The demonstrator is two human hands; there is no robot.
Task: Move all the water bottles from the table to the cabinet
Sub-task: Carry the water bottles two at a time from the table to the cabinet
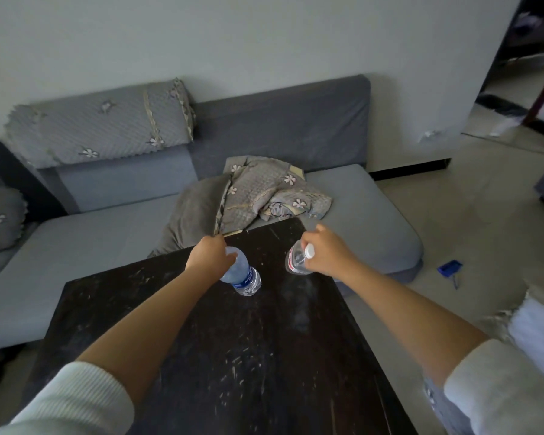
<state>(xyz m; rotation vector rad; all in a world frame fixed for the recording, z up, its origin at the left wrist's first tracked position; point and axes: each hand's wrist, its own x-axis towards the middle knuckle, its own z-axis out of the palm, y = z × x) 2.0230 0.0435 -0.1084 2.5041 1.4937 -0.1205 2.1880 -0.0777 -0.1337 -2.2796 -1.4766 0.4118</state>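
**Two hands on two bottles at the far end of the table**

A person is reaching both arms out over a dark, scratched table (226,356), and each hand is closing on a water bottle near its far edge. The left hand (208,258) is gripping the top of the blue-labelled bottle (244,277); the fingers are curling over the neck and hiding the cap completely, so only the shoulder, the label and the lower body are showing. The label text is too small to read. The right hand (324,249) is wrapping around the clear bottle (296,261) with the red-marked label; its white cap is poking out beside the knuckles, while the hand is covering the bottle's right side. The fingertips of both hands are lying out of sight behind the bottles. Whether the bases are resting on the tabletop or hanging just above it is hard to make out from this angle. The two bottles are standing near each other but apart.

Pale sleeves (76,400) are bunching at both forearms and running off the near edge of the view. Beyond the table a grey sofa (91,233) is filling the far side, with a crumpled quilted throw (258,193) lying on its seat. On the floor to the right a small blue object (450,267) is lying, too blurred to identify. The cabinet is not showing anywhere.
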